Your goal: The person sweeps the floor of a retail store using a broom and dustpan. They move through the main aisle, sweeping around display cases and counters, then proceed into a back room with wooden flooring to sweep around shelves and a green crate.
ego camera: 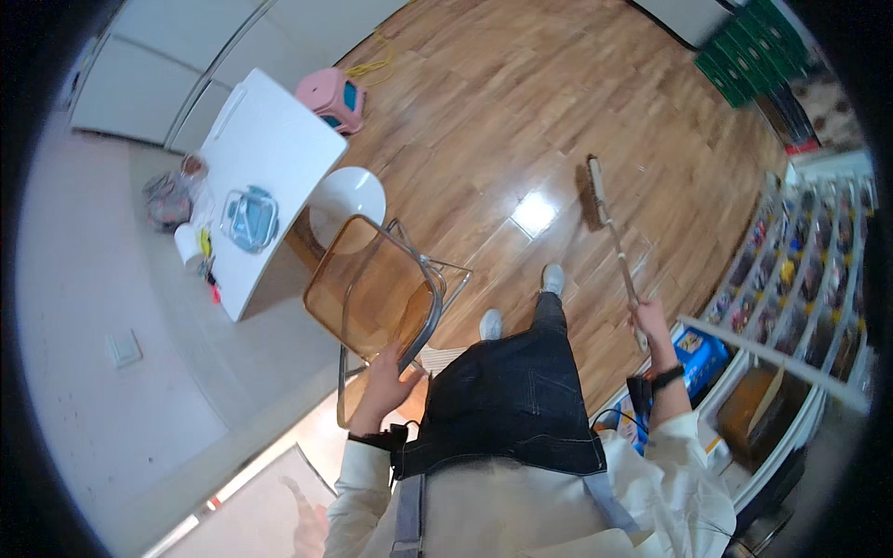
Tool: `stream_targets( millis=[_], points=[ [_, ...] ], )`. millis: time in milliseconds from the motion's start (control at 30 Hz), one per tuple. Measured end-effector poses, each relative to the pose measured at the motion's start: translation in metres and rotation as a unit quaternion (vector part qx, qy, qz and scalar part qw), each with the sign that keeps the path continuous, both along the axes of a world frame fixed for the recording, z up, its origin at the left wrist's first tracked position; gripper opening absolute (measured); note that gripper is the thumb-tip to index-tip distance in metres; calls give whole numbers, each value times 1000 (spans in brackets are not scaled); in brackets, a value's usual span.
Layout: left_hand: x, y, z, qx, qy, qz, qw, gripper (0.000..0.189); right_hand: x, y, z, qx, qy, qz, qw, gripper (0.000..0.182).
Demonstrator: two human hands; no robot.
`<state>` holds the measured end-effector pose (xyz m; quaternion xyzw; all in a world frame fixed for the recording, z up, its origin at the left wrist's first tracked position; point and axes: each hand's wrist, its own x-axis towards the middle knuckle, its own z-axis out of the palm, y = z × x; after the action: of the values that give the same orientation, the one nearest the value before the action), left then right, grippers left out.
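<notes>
A long-handled brush [594, 183] is in my right hand [650, 321], which is closed round the lower handle. Its bristled head lies far from me, on or just above the wood floor. My left hand [388, 387] rests at the edge of a folding chair [377, 286] with a see-through amber seat and a metal frame; its fingers lie over the rim, and whether they grip it I cannot tell. Beyond the chair stands a round white bin or stool [349, 199], partly hidden by the chair and the table.
A white table [279, 125] at the left bears a blue container [252, 217]. Behind it is a pink step stool [331, 97]. Shelves of small packets [788, 272] line the right side, with green crates [753, 52] at the upper right.
</notes>
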<state>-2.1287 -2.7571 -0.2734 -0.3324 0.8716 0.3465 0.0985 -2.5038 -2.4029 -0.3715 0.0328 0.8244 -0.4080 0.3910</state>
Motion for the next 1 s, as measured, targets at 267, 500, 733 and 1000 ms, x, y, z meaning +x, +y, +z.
stream_targets(
  millis=[267,500,733,1000],
  points=[
    [-59,45,-39,-210,-202,152,944,54,-35,-108,-45,-143,-484,-2,863,16],
    [-62,53,-45,-239,-280,207,906,47,-128,-119,-53,-93,-453,58,885,23],
    [-64,59,-46,-222,-286,250,898,50,-245,7,-38,-64,-460,-170,869,23],
    [-58,52,-51,-181,-239,241,923,54,-287,-29,-2,-30,-333,-128,934,6]
  ],
)
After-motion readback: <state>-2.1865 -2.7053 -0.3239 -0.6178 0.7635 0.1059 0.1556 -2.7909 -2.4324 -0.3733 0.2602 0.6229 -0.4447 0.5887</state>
